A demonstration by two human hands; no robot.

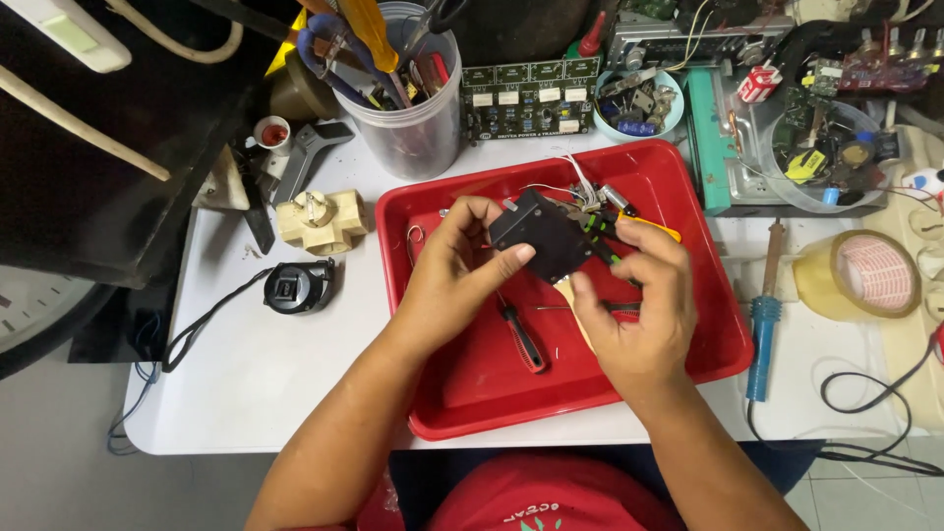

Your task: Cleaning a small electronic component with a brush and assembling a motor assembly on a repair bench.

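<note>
Head view, looking down on a white worktable with a red plastic tray at its centre. Both hands meet above the tray and share one small black box-shaped part, held clear of the tray floor. The left hand closes on the part's left end, thumb laid across its near face and fingers curled behind. The right hand grips the right end from below, thumb pressing up at the lower corner. The part's long axis runs from upper left to lower right, tilted, so it lies between the two hands and about equally near to each. A bundle of thin wires trails from its far side; whether they are attached to the part or only lie behind it cannot be told, since the fingers hide the join.

Counted items: one black part; one red-and-black screwdriver lying on the tray floor under the left wrist; one tool with green-and-black grips just behind the part. Outside the tray: one blue-handled soldering iron to the right, one roll of tape beyond it, one clear tub of hand tools, one green circuit board, one cream adapter block.
</note>
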